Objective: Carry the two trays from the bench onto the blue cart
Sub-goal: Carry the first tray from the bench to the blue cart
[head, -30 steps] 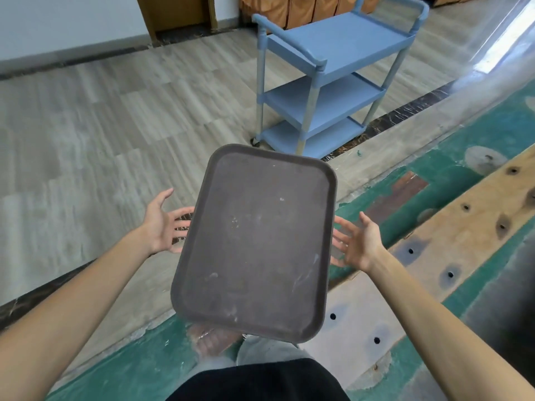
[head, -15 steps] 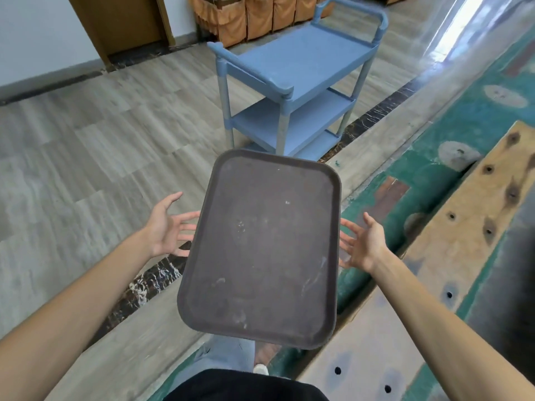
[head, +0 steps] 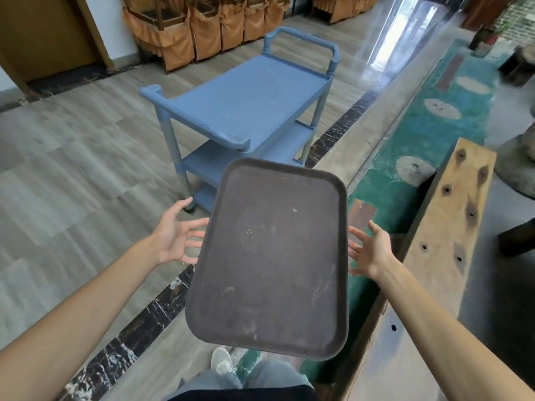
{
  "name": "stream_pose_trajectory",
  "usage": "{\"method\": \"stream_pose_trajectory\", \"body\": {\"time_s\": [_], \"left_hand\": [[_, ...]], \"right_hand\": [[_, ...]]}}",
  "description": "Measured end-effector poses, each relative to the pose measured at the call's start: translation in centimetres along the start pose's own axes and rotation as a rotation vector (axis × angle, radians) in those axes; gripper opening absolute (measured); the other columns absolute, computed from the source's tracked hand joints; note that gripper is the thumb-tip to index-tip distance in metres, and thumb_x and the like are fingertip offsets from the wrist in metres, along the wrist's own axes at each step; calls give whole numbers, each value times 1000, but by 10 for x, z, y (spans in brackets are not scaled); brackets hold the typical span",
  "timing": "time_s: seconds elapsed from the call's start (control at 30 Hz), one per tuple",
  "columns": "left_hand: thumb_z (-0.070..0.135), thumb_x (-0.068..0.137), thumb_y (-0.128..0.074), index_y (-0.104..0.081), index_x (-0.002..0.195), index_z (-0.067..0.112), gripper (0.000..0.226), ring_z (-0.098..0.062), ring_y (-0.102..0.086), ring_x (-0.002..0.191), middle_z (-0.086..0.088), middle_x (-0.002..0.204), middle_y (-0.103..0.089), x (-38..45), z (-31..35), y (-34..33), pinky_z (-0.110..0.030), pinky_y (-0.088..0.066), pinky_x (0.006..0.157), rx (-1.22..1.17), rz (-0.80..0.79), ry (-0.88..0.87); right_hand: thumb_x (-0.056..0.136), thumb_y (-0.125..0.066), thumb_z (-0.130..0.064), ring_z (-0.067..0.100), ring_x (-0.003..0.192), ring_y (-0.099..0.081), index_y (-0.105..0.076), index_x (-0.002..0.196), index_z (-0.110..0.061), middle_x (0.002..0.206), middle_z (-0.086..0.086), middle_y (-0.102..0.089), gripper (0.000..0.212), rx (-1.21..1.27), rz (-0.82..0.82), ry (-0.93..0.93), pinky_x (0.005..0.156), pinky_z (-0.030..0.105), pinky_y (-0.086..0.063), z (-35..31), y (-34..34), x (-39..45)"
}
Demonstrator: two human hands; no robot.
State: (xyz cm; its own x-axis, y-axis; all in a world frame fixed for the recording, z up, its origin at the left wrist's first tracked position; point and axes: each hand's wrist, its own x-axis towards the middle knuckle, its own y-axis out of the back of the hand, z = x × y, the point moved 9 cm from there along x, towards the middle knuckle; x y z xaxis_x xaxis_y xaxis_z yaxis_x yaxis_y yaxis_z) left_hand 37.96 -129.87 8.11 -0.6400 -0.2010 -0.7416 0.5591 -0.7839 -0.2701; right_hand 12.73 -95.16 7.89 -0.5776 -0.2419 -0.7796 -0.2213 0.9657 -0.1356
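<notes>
The grey wood-look floor (head: 72,157) fills the left of the view, with a dark marble strip crossing it. On it stands the blue cart (head: 249,105), three shelves high, its top shelf bare and a handle at each end. At the right runs the wooden worktop (head: 451,221), a long plank with dark holes. In front of the person, near the cart's closer end, is the dark brown tray (head: 272,261). It is a rectangle with rounded corners; its long axis runs away from the person, leaning a little to the right, and the far short edge points toward the cart. The left hand (head: 173,235) supports the left long edge and the right hand (head: 370,247) the right one. Both hands' fingers are spread and reach under the rim, not clenched.
</notes>
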Motion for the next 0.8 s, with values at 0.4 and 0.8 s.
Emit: {"method": "stream_pose_trajectory", "body": {"time_s": [0.4, 0.8], "left_hand": [[87, 62, -51, -66, 131, 19, 98, -33, -63, 110, -15, 126, -64, 117, 160, -69, -58, -44, 95, 138, -55, -48], [86, 65, -47, -66, 129, 11, 100, -27, -63, 77, -13, 99, -63, 221, 337, -102, -35, -48, 67, -2, 97, -187]], "right_hand": [[94, -37, -65, 20, 95, -56, -66, 116, -24, 104, 4, -61, 55, 29, 12, 34, 80, 46, -38, -156, -3, 99], [96, -38, -59, 15, 85, -55, -62, 107, -30, 99, -2, -61, 38, -152, -143, 51, 76, 39, -36, -370, -96, 239]]}}
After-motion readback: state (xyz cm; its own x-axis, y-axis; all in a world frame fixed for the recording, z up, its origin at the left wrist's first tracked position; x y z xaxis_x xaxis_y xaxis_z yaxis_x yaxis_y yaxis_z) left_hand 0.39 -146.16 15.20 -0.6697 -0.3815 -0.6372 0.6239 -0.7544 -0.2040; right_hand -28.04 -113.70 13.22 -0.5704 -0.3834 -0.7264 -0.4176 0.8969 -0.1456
